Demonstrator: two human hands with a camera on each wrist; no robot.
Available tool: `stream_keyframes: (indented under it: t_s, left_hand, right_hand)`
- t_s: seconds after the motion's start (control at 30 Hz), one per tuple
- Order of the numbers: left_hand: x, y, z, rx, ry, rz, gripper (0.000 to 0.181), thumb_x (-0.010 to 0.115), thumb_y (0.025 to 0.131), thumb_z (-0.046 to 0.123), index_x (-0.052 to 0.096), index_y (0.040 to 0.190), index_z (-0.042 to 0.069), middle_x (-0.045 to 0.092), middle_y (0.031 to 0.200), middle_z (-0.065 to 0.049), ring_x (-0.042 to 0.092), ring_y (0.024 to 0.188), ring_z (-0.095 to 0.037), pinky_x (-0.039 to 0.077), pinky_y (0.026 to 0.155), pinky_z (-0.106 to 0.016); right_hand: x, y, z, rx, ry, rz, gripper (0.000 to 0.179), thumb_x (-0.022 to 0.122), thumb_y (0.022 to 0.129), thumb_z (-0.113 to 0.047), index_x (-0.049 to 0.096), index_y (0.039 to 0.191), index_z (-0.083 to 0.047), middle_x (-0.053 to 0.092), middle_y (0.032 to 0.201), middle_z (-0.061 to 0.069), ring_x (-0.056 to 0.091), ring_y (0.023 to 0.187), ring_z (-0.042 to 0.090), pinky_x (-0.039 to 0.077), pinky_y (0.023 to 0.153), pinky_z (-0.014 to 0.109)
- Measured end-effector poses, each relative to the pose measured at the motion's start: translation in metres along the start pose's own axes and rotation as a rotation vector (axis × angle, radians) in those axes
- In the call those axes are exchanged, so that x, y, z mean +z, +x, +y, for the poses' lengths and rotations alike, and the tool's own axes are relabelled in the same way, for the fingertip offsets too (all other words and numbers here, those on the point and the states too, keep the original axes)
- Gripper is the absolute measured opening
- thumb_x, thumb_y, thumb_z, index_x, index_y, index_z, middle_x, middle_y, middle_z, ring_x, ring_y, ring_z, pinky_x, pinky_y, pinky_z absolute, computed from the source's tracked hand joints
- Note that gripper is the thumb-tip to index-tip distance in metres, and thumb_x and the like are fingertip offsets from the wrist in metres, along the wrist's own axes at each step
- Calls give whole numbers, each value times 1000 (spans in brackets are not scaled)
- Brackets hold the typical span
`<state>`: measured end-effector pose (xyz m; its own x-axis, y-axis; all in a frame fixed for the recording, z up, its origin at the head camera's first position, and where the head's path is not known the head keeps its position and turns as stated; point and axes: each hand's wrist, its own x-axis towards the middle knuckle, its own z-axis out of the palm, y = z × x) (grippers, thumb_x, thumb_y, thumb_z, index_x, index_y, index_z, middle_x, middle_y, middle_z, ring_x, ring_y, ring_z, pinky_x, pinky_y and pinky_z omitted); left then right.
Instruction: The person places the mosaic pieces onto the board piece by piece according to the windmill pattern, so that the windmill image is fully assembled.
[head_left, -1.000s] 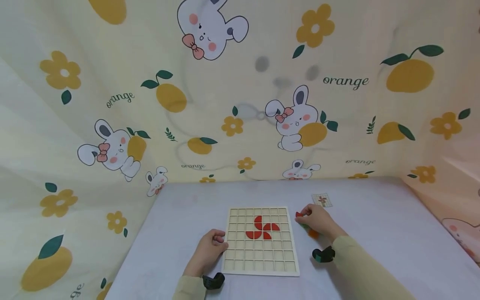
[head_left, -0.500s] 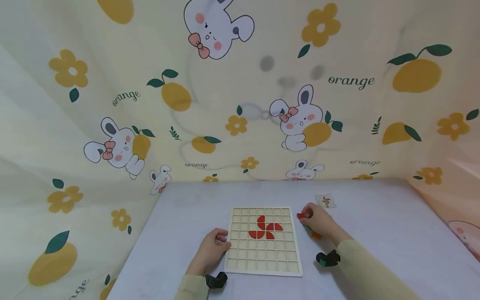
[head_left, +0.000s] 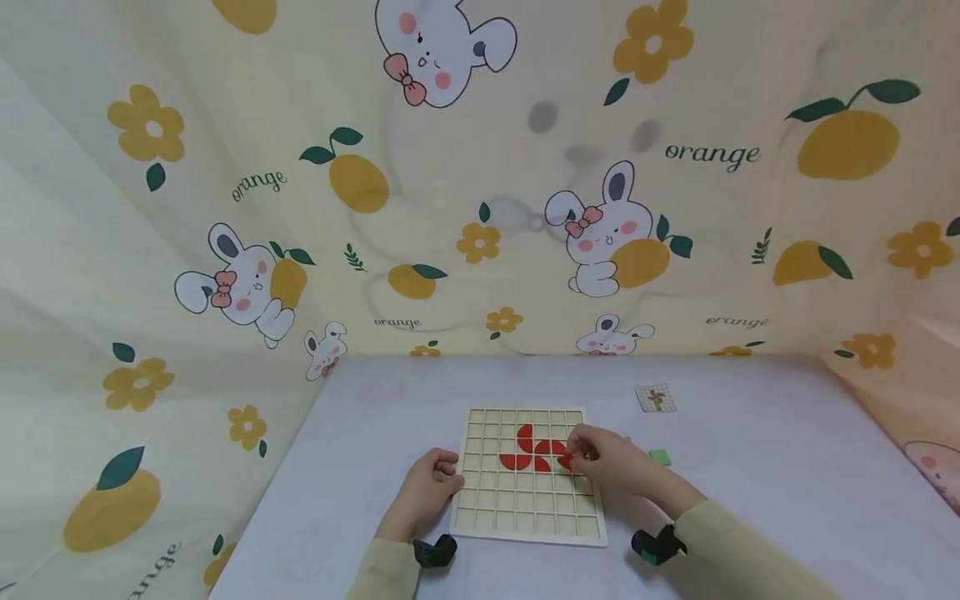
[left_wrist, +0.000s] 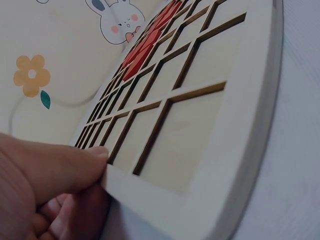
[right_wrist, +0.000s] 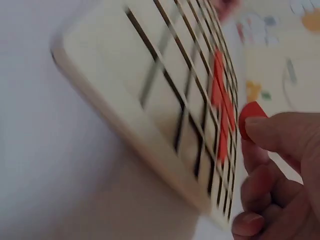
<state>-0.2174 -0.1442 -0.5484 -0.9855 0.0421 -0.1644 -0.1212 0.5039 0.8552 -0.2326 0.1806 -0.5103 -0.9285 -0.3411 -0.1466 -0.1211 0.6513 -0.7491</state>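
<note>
1. With 12 o'clock set at its far edge as seen from the head view, the pale square-celled grid board [head_left: 525, 504] is laid on the white-covered table [head_left: 300, 525].
2. At 9 o'clock, the board's rim is gripped by the left hand [head_left: 422, 492]: the thumb is laid on the frame and the other fingers are curled beside and below the edge.
3. A small red piece [right_wrist: 253, 109] is pinched between the thumb and fingers of the right hand [head_left: 618, 462], by which the board is reached over from 3 o'clock. Its outline is partly covered by the fingertips; whether the board is touched by it cannot be told.
4. Seven red quarter-circle pieces [head_left: 527, 447] are set in cells just above the board's centre, arranged as a pinwheel. The pinched piece is held near them, at the pinwheel's 3 o'clock.
5. Off the board, near 3 o'clock, a green piece [head_left: 660, 457] is seen just beyond the right forearm.
6. At 2 o'clock, well apart from the board, a pattern card [head_left: 656, 398] is placed, printed with a red pinwheel on a grid.
</note>
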Motion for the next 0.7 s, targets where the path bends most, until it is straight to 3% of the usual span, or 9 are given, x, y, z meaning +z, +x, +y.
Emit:
stream_keyframes:
  t_s: [0.13, 0.27, 0.47, 0.7]
  left_hand:
    - [-1, -1, -1, -3, 1, 6, 32, 70, 85, 8, 59, 114, 7, 54, 95, -5, 52, 82, -19, 47, 67, -31]
    - [0, -1, -2, 2, -5, 14, 31, 70, 85, 8, 59, 114, 7, 54, 96, -5, 52, 82, -18, 47, 66, -29]
    - [1, -3, 0, -14, -11, 29, 30, 70, 85, 8, 59, 113, 7, 54, 95, -5, 53, 81, -18, 47, 65, -28]
    - [1, -4, 1, 23, -8, 31, 30, 69, 85, 7, 59, 114, 5, 54, 94, -5, 53, 80, -18, 47, 63, -28]
  right_hand:
    - [17, 0, -13, -83, -83, -98, 10, 65, 90, -14, 58, 92, -20, 56, 81, -4, 52, 76, 16, 45, 61, 30]
    - [24, 3, -19, -149, -173, -133, 10, 66, 91, -15, 58, 90, -21, 55, 79, -7, 51, 73, 13, 43, 60, 29]
    - [32, 9, -21, -211, -252, -125, 13, 66, 91, -12, 59, 91, -23, 54, 80, -12, 51, 75, 10, 45, 65, 28]
    - [39, 5, -22, -251, -321, -46, 15, 68, 90, -14, 62, 94, -26, 47, 88, -12, 49, 77, 8, 48, 72, 28]
